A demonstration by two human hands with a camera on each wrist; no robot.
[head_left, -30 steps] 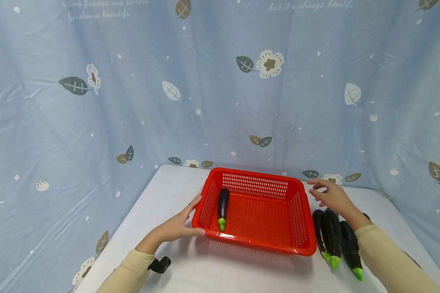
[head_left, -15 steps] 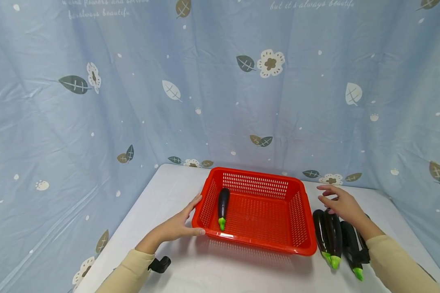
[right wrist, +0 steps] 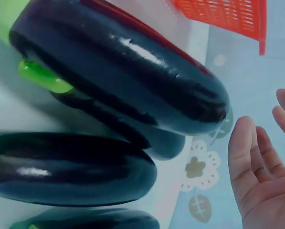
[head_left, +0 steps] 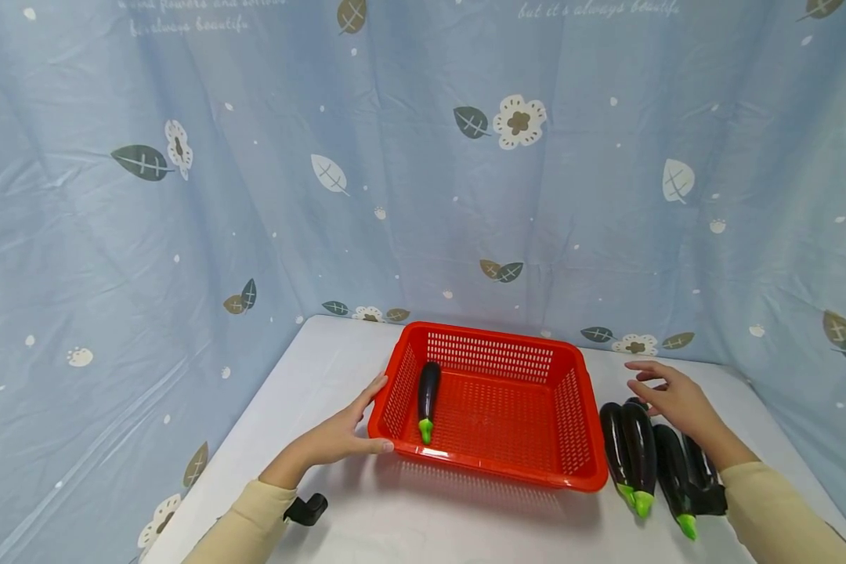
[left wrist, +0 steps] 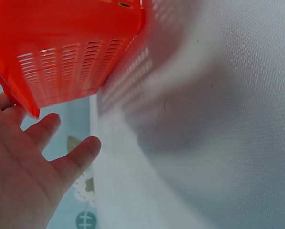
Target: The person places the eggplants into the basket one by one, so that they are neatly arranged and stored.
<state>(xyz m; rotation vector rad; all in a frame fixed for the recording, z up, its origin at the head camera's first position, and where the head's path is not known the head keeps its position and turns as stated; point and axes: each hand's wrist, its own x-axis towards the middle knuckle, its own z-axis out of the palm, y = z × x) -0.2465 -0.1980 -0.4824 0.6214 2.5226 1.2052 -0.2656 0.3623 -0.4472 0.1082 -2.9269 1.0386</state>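
A red plastic basket (head_left: 504, 411) with slotted walls stands on the white table, and one dark eggplant (head_left: 428, 392) with a green stem lies at its left side. My left hand (head_left: 334, 437) is spread against the basket's left end, fingertips at the rim and thumb by the front corner. To the right of the basket lies a group of several eggplants (head_left: 638, 454). Over their far ends hovers my right hand (head_left: 680, 403), fingers loosely bent and holding nothing. In the right wrist view a large glossy eggplant (right wrist: 128, 67) lies partly over a smaller one.
A black wrist-mounted device (head_left: 306, 509) shows under the left forearm, and another (head_left: 708, 500) by the right wrist. A blue patterned curtain (head_left: 423, 196) hangs behind and around the table (head_left: 395, 525). The basket's right wall is close beside the nearest eggplants.
My right hand has moved right and slightly toward me, from beside the basket's far right corner to over the eggplants. My left hand, the basket and the eggplants have stayed put.
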